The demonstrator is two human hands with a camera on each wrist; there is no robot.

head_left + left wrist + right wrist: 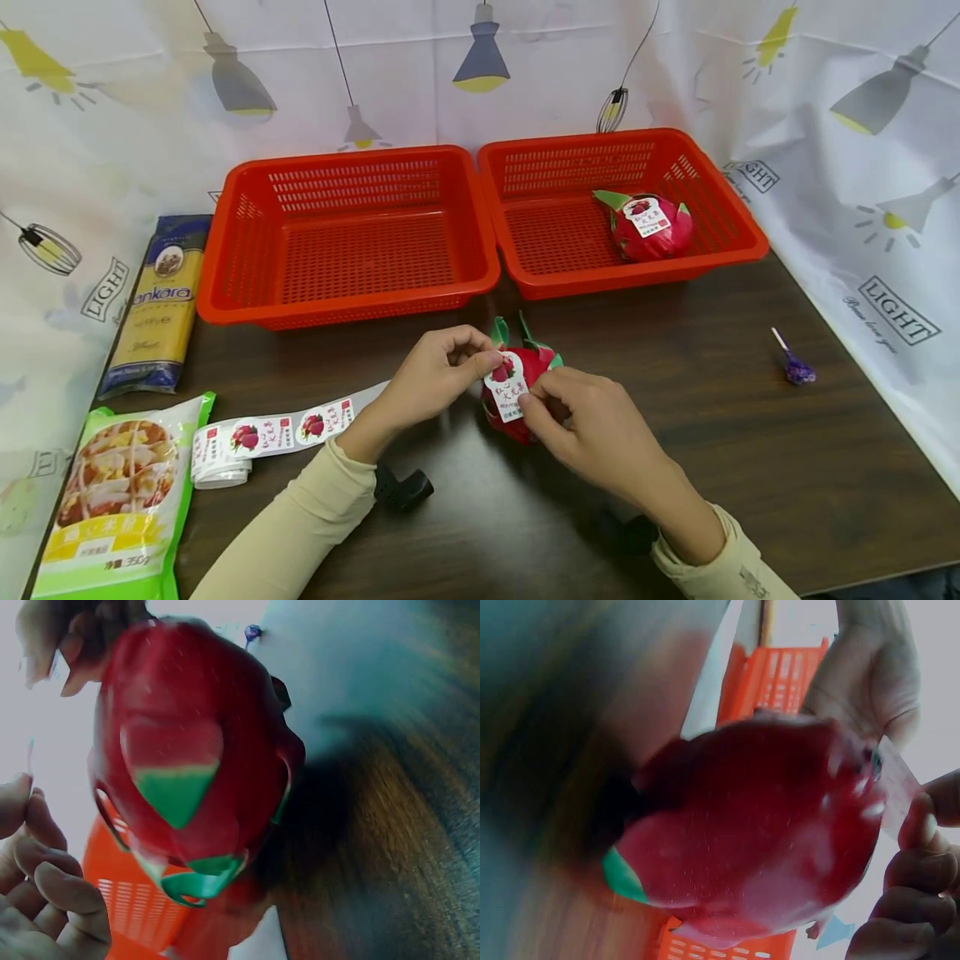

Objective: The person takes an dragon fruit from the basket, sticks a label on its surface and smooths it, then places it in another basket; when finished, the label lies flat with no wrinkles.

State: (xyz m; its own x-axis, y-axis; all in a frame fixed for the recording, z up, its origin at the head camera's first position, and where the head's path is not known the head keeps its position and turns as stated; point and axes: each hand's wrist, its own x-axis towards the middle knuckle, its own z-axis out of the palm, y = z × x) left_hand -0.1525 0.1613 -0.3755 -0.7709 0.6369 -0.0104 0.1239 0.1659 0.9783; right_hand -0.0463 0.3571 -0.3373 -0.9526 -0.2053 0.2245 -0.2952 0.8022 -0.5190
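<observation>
A red dragon fruit with green-tipped scales lies on the dark table, between both hands. Over its top is a white label sticker with a fruit picture and red lettering. My left hand pinches the sticker's upper left edge between thumb and forefinger. At the lower right edge, my right hand pinches it too. Seen from the right wrist, the sticker stands off the fruit's skin at least in part. The left wrist view shows the fruit's side and the left fingers.
Behind are two red baskets, the left one and the right one, which holds a labelled dragon fruit. On the left lie a sticker roll, a pasta pack and a green food bag. A lollipop lies right.
</observation>
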